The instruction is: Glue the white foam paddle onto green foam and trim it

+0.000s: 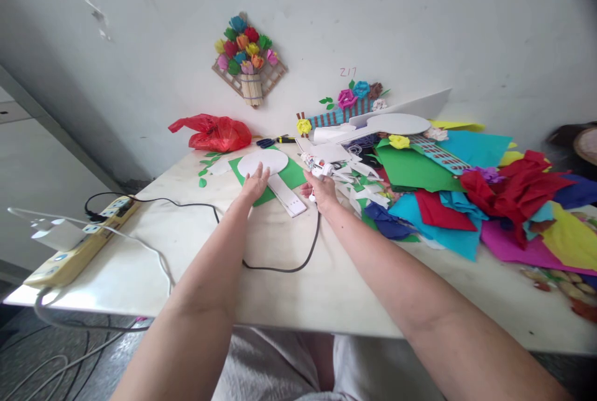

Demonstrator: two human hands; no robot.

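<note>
A white paddle-shaped board (262,160), a round head with a straight handle, lies over a green sheet (293,176) on the table. My left hand (256,183) rests at the lower edge of the round head, fingers spread and holding nothing. To the right of the handle, my right hand (321,193) is wrapped around a white hot glue gun (321,168). A black cord (312,245) loops below that hand and runs left across the table. The glue gun's far end overlaps white scraps, so its tip is hard to make out.
A yellow power strip (77,252) with a white plug-in adapter lies at the left edge. Behind are a red plastic bag (217,133) and scissors (267,142). Paper scraps and coloured crepe sheets (433,208) cover the right side. A paper-flower piece (245,56) hangs on the wall.
</note>
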